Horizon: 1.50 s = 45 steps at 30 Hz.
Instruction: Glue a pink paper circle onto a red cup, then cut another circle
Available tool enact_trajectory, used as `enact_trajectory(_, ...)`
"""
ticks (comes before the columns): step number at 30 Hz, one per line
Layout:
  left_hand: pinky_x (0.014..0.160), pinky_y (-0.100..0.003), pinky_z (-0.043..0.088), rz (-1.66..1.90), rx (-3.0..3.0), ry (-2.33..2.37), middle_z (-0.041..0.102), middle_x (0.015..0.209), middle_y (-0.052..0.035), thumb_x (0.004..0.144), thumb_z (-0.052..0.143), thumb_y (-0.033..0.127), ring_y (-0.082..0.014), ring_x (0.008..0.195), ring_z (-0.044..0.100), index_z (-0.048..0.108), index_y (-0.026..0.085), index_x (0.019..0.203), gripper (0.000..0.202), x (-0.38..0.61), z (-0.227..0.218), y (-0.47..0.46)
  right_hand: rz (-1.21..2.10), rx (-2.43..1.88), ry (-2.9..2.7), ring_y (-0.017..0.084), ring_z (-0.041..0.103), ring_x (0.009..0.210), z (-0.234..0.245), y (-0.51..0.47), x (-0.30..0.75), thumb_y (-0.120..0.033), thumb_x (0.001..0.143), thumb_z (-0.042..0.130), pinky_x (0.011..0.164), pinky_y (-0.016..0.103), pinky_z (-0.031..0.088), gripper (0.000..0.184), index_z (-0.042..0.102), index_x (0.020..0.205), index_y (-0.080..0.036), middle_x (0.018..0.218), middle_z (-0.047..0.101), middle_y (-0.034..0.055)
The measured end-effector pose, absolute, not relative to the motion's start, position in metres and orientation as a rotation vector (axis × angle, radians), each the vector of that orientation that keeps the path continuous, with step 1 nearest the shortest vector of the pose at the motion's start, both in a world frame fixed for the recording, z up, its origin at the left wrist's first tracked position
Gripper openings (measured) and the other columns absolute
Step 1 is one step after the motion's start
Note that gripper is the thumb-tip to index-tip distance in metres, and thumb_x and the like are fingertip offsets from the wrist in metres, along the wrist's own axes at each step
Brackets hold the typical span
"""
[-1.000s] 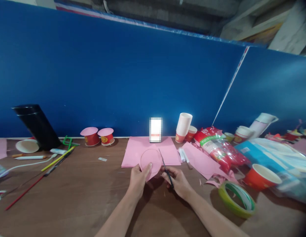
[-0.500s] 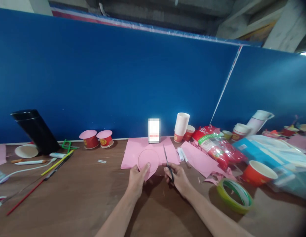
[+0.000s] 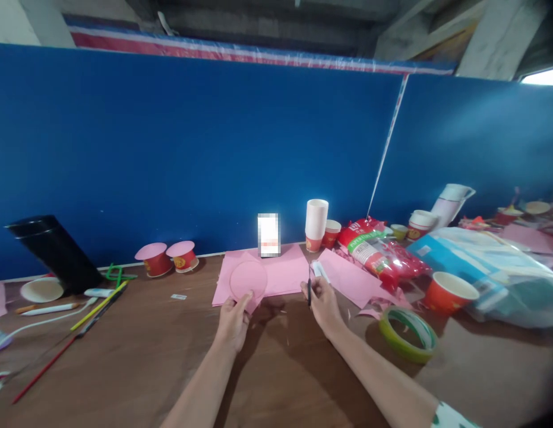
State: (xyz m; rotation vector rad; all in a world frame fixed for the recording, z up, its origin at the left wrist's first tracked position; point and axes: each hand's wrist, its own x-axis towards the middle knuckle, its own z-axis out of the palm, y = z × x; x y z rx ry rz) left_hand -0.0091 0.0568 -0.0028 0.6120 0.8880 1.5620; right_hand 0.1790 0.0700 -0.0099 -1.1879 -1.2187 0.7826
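Scissors (image 3: 309, 292) and right hand (image 3: 326, 303) have drawn away from the pink piece (image 3: 248, 276), so the gap between the two hands is wider than a second ago. One pair of scissors, with black handles, is gripped in the right hand, fingers closed round it, blades pointing toward the wall (image 3: 205, 142). One pink piece, bearing one drawn circle, is pinched by the left hand (image 3: 234, 324) at its near edge, thumb on top. It shows in front of the pink sheets (image 3: 287, 279); whether it touches them I cannot tell.

Behind the sheets' middle stands one bright screen (image 3: 269, 235), blurred. To the left are two red cups (image 3: 155, 264) side by side, each topped by one pink disc (image 3: 152, 251). Further left, one black flask (image 3: 53, 252) leans beside one cup on its side (image 3: 42, 290). To the right, one cup stack (image 3: 316, 220) stands by one red cup; beyond are one red bag (image 3: 369, 252) and, nearer, one tape roll (image 3: 389, 336).
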Motion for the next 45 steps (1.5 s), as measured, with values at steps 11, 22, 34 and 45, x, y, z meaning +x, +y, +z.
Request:
enact_trajectory(11,0.062,-0.021,0.049,1.565,0.57,0.855,0.066,0.067,-0.0025,0.057,0.07,0.014,-0.0117,0.062,0.061,0.063,0.01,0.07,0.016,-0.011,-0.005,0.059,0.783,-1.132,-1.316,0.01,0.043,0.053,-0.022,0.072,0.174,-0.032,0.068,0.06,0.049,0.02,0.036,0.02,0.045,0.069,-0.019,0.059,0.045,-0.004)
enact_trajectory(22,0.055,-0.02,0.049,1.525,0.598,0.896,0.067,0.076,-0.0063,0.056,0.072,0.015,-0.0131,0.064,0.062,0.061,0.011,0.084,0.03,-0.008,-0.005,0.057,0.708,-1.121,-1.4,0.013,0.049,0.061,-0.026,0.071,0.176,-0.032,0.073,0.054,0.056,0.023,0.04,0.015,0.05,0.077,-0.017,0.067,0.053,0.0005)
enact_trajectory(34,0.054,-0.019,0.046,1.539,0.642,0.868,0.064,0.069,-0.0006,0.057,0.071,0.02,-0.0086,0.058,0.057,0.062,0.012,0.078,0.024,-0.008,-0.006,0.056,0.758,-1.129,-1.456,0.013,0.048,0.059,-0.025,0.07,0.174,-0.03,0.074,0.053,0.054,0.023,0.04,0.014,0.048,0.077,-0.018,0.066,0.052,-0.0004)
enact_trajectory(45,0.055,-0.019,0.044,1.545,0.648,0.914,0.062,0.062,0.0007,0.056,0.07,0.022,-0.0087,0.055,0.055,0.06,0.012,0.069,0.018,-0.007,-0.014,0.058,0.77,-1.113,-1.453,0.013,0.048,0.058,-0.021,0.067,0.171,-0.032,0.074,0.053,0.054,0.023,0.04,0.015,0.048,0.075,-0.018,0.065,0.051,-0.0006)
